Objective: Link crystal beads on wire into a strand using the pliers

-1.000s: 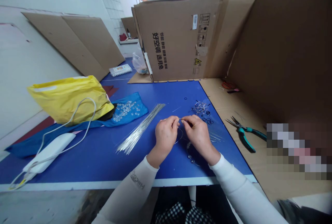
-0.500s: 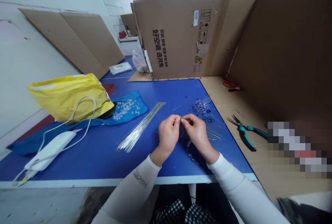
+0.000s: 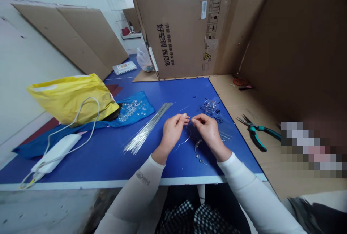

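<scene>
My left hand and my right hand meet above the blue table, thumb and forefinger pinched on each. Between their fingertips is a thin wire, which curves down below them. A small clear piece shows at the fingertips, too small to name. Just under my right hand lies a wire strand with clear beads, partly hidden by the wrist. To the left of my hands rests a bundle of straight silvery wires. Beyond my right hand sit a tangle of wire pieces and several dark rings.
Clear beads lie on a blue cloth beside a yellow bag. A white power strip with a cord is at the left. Teal-handled pliers lie on cardboard at the right. A tall cardboard box stands behind.
My fingertips have drawn slightly apart, and more of the curved wire shows below them. The view has tilted down a little.
</scene>
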{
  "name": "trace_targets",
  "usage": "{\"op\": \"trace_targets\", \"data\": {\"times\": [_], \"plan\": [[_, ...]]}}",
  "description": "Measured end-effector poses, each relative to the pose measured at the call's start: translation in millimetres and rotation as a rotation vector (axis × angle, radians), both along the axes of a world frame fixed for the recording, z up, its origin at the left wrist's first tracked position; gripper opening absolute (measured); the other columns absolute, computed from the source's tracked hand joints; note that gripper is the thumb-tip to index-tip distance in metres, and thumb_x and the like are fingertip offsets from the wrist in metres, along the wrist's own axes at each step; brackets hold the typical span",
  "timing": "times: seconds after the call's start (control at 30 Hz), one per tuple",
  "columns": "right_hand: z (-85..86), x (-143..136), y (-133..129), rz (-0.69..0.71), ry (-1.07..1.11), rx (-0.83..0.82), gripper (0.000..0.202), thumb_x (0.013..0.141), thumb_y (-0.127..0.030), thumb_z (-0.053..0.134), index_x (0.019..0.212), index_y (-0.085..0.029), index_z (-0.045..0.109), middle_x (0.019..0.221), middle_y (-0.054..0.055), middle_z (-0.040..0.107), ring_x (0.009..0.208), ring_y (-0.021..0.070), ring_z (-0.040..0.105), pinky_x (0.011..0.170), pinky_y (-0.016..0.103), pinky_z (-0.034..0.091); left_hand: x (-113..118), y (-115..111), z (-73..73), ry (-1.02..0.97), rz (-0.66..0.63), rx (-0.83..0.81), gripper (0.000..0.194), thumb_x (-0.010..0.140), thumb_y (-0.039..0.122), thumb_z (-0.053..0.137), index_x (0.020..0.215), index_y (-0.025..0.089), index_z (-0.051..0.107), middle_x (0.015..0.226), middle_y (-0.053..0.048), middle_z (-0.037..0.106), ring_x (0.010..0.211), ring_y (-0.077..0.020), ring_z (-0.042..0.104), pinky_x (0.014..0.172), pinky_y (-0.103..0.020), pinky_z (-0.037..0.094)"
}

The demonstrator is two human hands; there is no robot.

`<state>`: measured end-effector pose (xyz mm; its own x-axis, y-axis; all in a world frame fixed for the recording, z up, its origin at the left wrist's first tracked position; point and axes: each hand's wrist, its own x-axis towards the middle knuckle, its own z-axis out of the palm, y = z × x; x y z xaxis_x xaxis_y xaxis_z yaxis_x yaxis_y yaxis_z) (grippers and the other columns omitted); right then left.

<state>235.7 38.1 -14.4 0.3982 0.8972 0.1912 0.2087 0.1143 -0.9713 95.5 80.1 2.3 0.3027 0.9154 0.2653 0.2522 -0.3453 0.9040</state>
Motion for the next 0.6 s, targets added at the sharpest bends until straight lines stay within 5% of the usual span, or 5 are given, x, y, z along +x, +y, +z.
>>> {"op": "trace_targets", "data": {"times": [0.13, 0.37, 0.6], "plan": [[-0.2, 14, -1, -0.035, -0.015, -0.010, 0.017, 0.074, -0.036, 0.066, 0.075, -0.020, 0.071, 0.062, -0.001, 0.062, 0.057, 0.0144, 0.050, 0.059, 0.028, 0.039, -15, 16, 3.6, 0.182, 0.018, 0.082, 0.020, 0.093, 0.028, 0.053, 0.095, 0.018, 0.070, 0.092, -0.007, 0.076, 0.085, -0.0191, 0.071, 0.081, -0.032, 0.053], [-4.2, 26, 1, -0.058, 0.015, -0.013, 0.019, 0.073, -0.038, 0.066, 0.076, -0.019, 0.071, 0.063, 0.000, 0.063, 0.058, 0.0149, 0.052, 0.059, 0.028, 0.040, -13, 18, -4.4, 0.759, -0.332, 0.415, 0.023, 0.086, 0.009, 0.057, 0.102, 0.019, 0.070, 0.105, -0.007, 0.071, 0.102, -0.0218, 0.063, 0.099, -0.039, 0.043], [-3.6, 28, 2, -0.071, 0.022, 0.001, 0.020, 0.072, -0.038, 0.066, 0.076, -0.019, 0.071, 0.065, 0.000, 0.064, 0.059, 0.0153, 0.053, 0.062, 0.029, 0.041, 0, 16, -2.6, 1.150, -0.364, 0.575, 0.023, 0.090, 0.009, 0.045, 0.092, 0.014, 0.067, 0.095, -0.011, 0.065, 0.091, -0.0250, 0.060, 0.082, -0.039, 0.046]]}}
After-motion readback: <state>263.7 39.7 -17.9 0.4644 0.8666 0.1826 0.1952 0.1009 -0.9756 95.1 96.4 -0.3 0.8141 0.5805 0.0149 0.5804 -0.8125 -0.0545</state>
